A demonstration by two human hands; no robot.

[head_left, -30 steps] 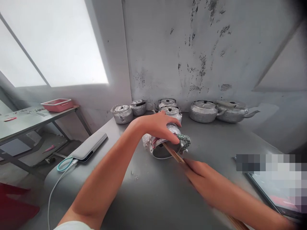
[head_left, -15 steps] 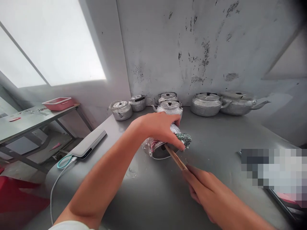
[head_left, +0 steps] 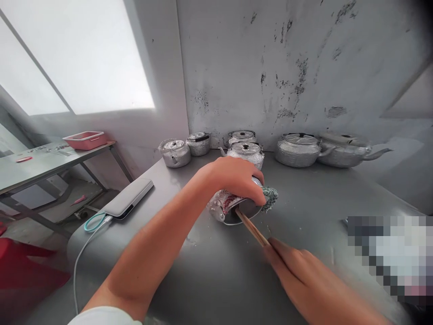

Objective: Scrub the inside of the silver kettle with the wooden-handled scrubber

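Head view: tipped kettle lies under left hand, stick inside.

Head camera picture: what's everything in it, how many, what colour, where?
tipped kettle: 1, silver, on its side mid-worktop
cloth: count unclear, green and red, around that kettle's mouth
wooden stick: 1, tan, tip in that kettle's mouth
upright kettles: 6, silver, along the wall
worktop: 1, grey, under them
flat device: 1, pale grey, worktop's left edge
tray: 1, pink, side table, left
left hand: 1, fingers over tipped kettle
right hand: 1, fingers gripping wooden stick
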